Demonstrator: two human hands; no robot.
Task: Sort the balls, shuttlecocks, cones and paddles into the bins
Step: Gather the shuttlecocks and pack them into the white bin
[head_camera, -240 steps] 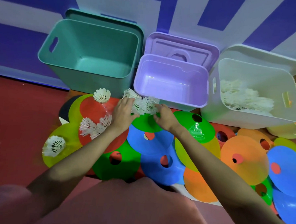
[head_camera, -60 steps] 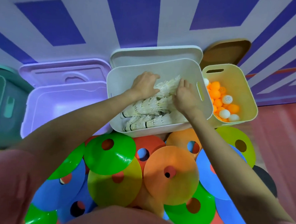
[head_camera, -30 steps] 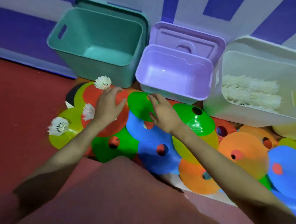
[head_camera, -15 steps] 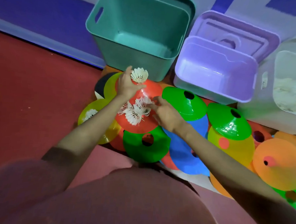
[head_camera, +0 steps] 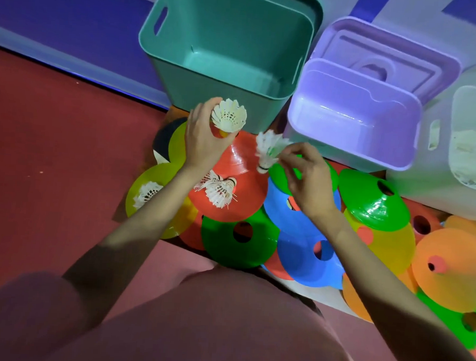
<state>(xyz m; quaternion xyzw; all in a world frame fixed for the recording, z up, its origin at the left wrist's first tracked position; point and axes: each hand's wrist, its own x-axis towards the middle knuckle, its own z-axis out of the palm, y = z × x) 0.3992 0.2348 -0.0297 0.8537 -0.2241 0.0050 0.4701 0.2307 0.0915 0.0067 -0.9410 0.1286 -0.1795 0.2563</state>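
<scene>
My left hand [head_camera: 203,142] grips a white shuttlecock [head_camera: 229,116] by its base, feathers up, in front of the teal bin [head_camera: 225,77]. My right hand [head_camera: 303,178] pinches a second shuttlecock [head_camera: 269,149] by its feathers, cork hanging down, just over the red cone [head_camera: 236,185]. Another shuttlecock [head_camera: 218,190] lies on that red cone, partly under my left wrist. One more shuttlecock [head_camera: 146,193] rests on a yellow cone [head_camera: 158,209] at the left. The white bin [head_camera: 435,188] at the right edge holds several shuttlecocks.
The purple bin [head_camera: 351,147] stands between the teal and white bins, its lid propped behind it. Several flat cones, green [head_camera: 222,248], blue [head_camera: 304,264], orange [head_camera: 453,263] and yellow, overlap on the red floor in front of the bins. The wall runs behind the bins.
Half a second ago my right hand reached to the shuttlecocks on the red cone; now it has lifted one. My left hand has raised its shuttlecock. Two seconds ago both hands were in the white bin.
</scene>
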